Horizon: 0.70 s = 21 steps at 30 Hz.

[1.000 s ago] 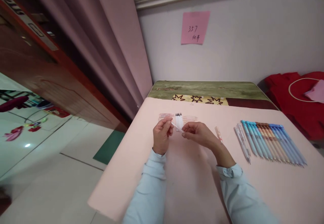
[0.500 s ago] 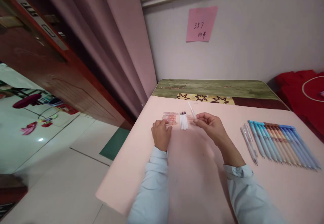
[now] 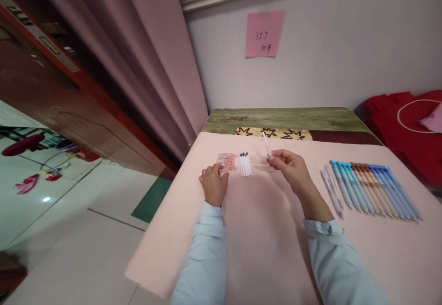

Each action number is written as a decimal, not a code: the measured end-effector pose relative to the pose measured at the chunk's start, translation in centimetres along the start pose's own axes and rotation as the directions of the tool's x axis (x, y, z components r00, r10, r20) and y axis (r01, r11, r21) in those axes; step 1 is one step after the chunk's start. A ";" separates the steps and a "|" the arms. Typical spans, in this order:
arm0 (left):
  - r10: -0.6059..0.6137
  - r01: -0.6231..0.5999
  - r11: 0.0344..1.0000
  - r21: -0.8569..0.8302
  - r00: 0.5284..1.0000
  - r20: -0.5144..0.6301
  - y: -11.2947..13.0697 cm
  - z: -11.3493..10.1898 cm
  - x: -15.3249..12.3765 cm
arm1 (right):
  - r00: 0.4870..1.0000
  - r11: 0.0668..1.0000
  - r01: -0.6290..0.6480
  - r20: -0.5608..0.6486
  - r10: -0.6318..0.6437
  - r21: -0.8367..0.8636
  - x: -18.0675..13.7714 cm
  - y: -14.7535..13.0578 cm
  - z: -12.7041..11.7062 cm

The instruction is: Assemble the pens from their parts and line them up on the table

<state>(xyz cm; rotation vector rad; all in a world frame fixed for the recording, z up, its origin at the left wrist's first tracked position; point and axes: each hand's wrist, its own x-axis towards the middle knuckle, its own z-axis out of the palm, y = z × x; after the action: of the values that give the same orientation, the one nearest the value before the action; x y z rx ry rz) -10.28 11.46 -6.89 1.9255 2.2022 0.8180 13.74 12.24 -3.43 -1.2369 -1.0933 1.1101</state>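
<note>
My right hand (image 3: 292, 169) pinches a thin white pen refill (image 3: 266, 143) that points up and away from me. My left hand (image 3: 212, 184) rests curled on the pink table cover (image 3: 262, 231), its fingertips on a small pile of clear pinkish pen barrels (image 3: 227, 161). Between my hands lies a short row of white refills with black tips (image 3: 245, 164). More pale pen parts (image 3: 259, 161) lie just right of that row, below the raised refill.
A row of several blue, tan and clear pens (image 3: 369, 190) lies at the right. A green patterned table top (image 3: 283, 122) shows beyond the cover. Pink curtain (image 3: 152, 52) hangs at left, a pink note (image 3: 264, 33) is on the wall, red cloth (image 3: 404, 125) at far right.
My hands have parted: the right one lifted the white refill up and away, the left one went down onto the pile of pinkish barrels. The loose pen by my right wrist is gone from sight.
</note>
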 end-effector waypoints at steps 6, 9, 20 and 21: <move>0.008 -0.010 0.999 0.035 0.999 0.032 -0.2 0.1 0.2 | 0.996 1.000 0.006 -0.091 -0.007 -0.009 0.5 0.2 -1.3; 0.053 -0.054 0.998 0.014 0.998 0.045 -0.1 0.0 0.3 | 0.991 1.000 -0.005 -0.133 0.005 0.001 0.6 0.1 -1.5; -0.087 0.199 0.362 -0.911 0.980 0.179 2.5 0.5 -0.2 | 1.000 0.998 -0.019 0.010 0.019 -0.053 0.4 0.4 -0.8; -0.096 0.244 0.257 -0.935 0.969 0.226 2.8 0.6 -0.2 | 0.999 0.997 -0.024 0.036 0.027 -0.075 0.4 0.5 -0.8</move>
<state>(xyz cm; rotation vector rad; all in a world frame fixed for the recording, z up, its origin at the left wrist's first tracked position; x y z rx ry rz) -7.53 11.57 -6.20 0.9888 1.1530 1.4605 14.55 12.54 -3.91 -1.2966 -1.1585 1.1239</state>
